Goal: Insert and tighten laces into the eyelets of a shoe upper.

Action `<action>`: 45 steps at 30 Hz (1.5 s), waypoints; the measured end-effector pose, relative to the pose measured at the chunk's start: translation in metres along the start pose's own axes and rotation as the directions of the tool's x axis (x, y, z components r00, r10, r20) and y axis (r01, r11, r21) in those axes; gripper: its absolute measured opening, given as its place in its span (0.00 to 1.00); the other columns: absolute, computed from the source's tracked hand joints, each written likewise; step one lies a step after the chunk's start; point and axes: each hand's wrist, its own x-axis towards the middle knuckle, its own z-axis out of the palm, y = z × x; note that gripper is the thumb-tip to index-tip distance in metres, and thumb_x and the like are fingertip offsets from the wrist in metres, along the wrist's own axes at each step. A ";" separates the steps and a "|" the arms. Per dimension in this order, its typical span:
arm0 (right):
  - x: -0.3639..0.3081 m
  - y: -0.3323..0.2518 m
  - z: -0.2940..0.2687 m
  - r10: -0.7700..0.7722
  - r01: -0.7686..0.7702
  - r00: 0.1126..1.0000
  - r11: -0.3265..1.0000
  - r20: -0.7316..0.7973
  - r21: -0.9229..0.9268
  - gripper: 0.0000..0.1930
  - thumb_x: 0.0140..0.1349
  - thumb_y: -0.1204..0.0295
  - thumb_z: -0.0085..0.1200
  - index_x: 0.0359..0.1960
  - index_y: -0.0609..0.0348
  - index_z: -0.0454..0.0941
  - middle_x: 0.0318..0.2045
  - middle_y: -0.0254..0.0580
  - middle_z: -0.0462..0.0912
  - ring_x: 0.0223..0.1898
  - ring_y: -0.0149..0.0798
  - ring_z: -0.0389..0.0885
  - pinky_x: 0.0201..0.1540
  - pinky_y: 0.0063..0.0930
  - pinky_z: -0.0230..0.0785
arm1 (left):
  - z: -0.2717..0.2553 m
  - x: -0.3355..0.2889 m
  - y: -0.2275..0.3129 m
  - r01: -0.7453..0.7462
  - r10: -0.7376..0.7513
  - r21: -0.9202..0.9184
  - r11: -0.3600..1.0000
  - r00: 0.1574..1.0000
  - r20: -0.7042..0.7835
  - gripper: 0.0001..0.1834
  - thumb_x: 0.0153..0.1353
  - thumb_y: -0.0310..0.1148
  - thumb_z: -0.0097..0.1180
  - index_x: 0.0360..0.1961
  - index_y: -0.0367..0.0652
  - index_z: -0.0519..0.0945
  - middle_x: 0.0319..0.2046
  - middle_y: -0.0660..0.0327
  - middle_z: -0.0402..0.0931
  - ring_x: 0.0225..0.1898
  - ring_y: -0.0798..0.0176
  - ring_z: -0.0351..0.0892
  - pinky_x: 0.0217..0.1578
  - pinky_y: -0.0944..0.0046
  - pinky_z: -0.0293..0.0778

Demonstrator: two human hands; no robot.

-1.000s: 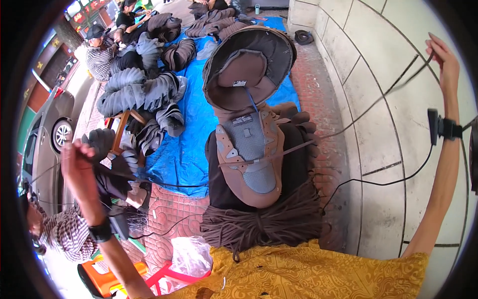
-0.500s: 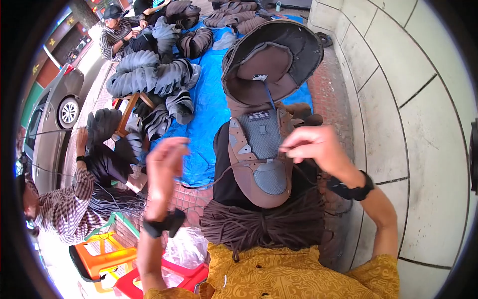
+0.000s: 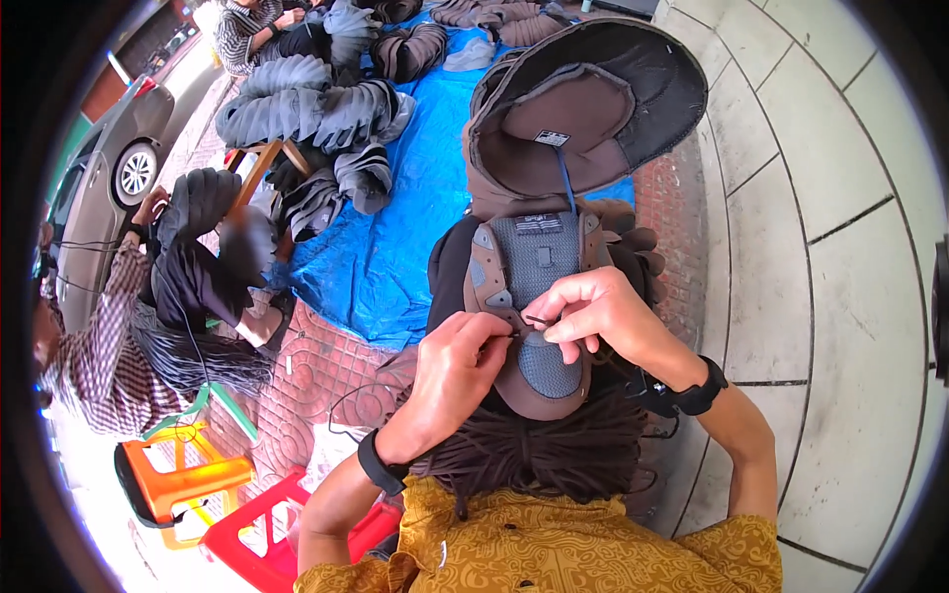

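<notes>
A brown shoe upper [image 3: 491, 277] with a grey mesh tongue [image 3: 539, 262] lies over my lap, its toe toward me. Beyond it stands the dark, open hollow of another brown piece [image 3: 593, 109], with a blue strip hanging from it. My left hand [image 3: 455, 366] pinches at the left eyelet edge, closed on a thin brown shoelace. Close beside it, my right hand [image 3: 603, 321] pinches a short dark stretch of shoelace [image 3: 539, 321] above the toe mesh. A thick bundle of brown shoelaces [image 3: 534, 450] rests across my lap.
A blue tarp [image 3: 395, 247] ahead carries piles of grey uppers [image 3: 316, 114]. A tiled wall [image 3: 840, 247] runs along my right. To the left are an orange stool [image 3: 188, 474], a red stool [image 3: 262, 534], a seated person [image 3: 114, 356] and a parked car [image 3: 119, 158].
My left hand has come in from the left to the upper's eyelet edge. My right hand has moved slightly left and down, so both hands now meet over the toe.
</notes>
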 end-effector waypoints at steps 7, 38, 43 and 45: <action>-0.003 -0.001 0.003 0.040 -0.040 0.999 0.999 0.002 0.004 0.10 0.45 0.79 0.54 0.32 0.69 0.77 0.34 0.46 0.80 0.17 0.28 0.75 0.17 0.15 0.59 | 0.007 -0.006 0.005 0.097 -0.097 -0.013 0.995 0.993 -0.063 0.07 0.47 0.19 0.56 0.30 0.36 0.74 0.23 0.55 0.74 0.25 0.59 0.77 0.25 0.66 0.72; -0.004 0.013 0.004 -0.022 0.019 0.998 0.998 -0.061 -0.057 0.06 0.45 0.79 0.55 0.27 0.68 0.77 0.19 0.37 0.77 0.16 0.25 0.73 0.21 0.18 0.62 | 0.001 0.007 0.011 -0.178 0.152 0.282 0.943 0.982 0.113 0.15 0.50 0.24 0.54 0.41 0.40 0.69 0.19 0.54 0.73 0.24 0.52 0.76 0.23 0.58 0.70; 0.004 0.017 0.009 -0.290 0.264 0.955 0.927 -0.062 -0.266 0.06 0.44 0.79 0.55 0.27 0.66 0.77 0.21 0.41 0.78 0.21 0.31 0.76 0.25 0.22 0.66 | -0.015 0.023 0.009 -0.421 0.206 0.589 0.689 0.894 0.398 0.14 0.48 0.34 0.58 0.32 0.43 0.68 0.16 0.59 0.72 0.20 0.55 0.75 0.18 0.60 0.67; 0.007 0.018 0.010 -0.369 0.330 0.929 0.868 -0.038 -0.370 0.06 0.43 0.78 0.55 0.26 0.65 0.77 0.21 0.42 0.78 0.22 0.35 0.77 0.26 0.25 0.67 | -0.027 0.035 0.013 -0.410 0.157 0.531 0.742 0.876 0.456 0.14 0.49 0.36 0.58 0.31 0.43 0.67 0.16 0.59 0.71 0.19 0.55 0.74 0.17 0.59 0.67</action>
